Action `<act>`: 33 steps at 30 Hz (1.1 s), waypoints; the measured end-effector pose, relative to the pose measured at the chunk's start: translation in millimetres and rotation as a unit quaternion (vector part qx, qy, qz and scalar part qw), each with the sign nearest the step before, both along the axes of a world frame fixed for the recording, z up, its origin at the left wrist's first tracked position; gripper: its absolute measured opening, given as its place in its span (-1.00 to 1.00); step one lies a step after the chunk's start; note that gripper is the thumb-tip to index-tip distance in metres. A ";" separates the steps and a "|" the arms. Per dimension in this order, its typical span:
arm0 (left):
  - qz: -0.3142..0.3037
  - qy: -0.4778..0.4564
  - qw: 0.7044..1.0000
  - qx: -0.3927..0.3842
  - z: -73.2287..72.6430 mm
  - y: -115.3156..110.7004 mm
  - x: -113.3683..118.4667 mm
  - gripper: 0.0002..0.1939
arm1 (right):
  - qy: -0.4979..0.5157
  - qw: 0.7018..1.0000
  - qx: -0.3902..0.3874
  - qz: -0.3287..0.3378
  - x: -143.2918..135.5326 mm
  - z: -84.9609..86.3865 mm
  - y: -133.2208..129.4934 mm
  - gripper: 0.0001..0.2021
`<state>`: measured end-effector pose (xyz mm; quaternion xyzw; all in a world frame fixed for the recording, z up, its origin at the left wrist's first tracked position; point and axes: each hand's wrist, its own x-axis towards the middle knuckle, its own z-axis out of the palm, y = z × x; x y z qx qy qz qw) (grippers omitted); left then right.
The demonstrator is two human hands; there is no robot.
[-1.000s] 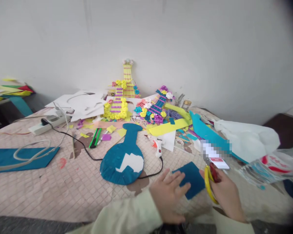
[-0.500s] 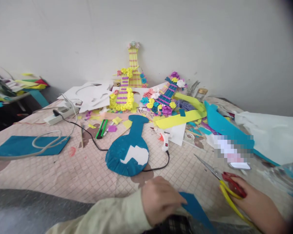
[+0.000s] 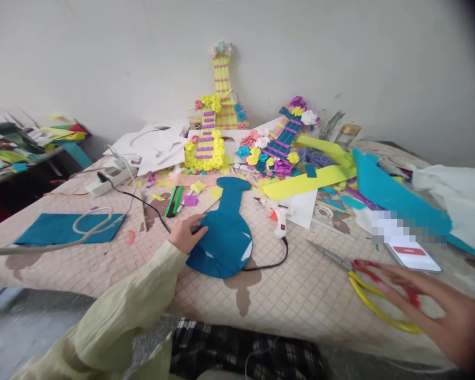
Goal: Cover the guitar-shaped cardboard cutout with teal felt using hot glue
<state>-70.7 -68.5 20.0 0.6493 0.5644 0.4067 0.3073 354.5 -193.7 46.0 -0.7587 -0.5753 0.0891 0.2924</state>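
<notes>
A blue paper-covered guitar shape [image 3: 231, 198] lies mid-table, its neck pointing away from me. Over its round body sits a blue paper piece [image 3: 221, 245], with slivers of white showing near its edges. My left hand [image 3: 188, 233] is at the left side of the body, its curled fingers pinching the paper's edge. On the right, my right hand [image 3: 431, 295] has its fingers around the red and yellow handles of a pair of scissors [image 3: 350, 266]. The scissors' blades point left and away over the table, looking nearly together.
A white glue gun [image 3: 280, 224] and its black cord lie right of the guitar shape. Green utility knives [image 3: 174, 201], a blue sheet [image 3: 69, 228] and a power strip [image 3: 111, 180] are leftward. A phone [image 3: 414, 253] lies rightward. Decorated paper guitars [image 3: 206, 140] stand behind.
My left hand has moved up and left with the blue paper, which now covers the white patch on the guitar's body. The scissors and my right hand shifted slightly; the view tilted.
</notes>
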 end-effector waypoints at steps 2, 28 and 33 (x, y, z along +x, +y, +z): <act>-0.022 -0.032 0.999 -0.023 1.2 -5.5 0.8 -0.63 | 0.009 0.997 -0.019 0.068 -32.6 2.1 -1.6 -0.65; -0.132 0.113 0.983 0.055 -4.5 0.0 -9.4 -0.74 | 0.231 0.937 -0.092 0.247 -187.0 -33.0 106.3 -0.76; -0.141 0.219 0.948 0.182 4.3 -6.2 -6.1 -0.75 | 0.219 0.941 -0.103 0.237 -186.6 -28.3 102.8 -0.75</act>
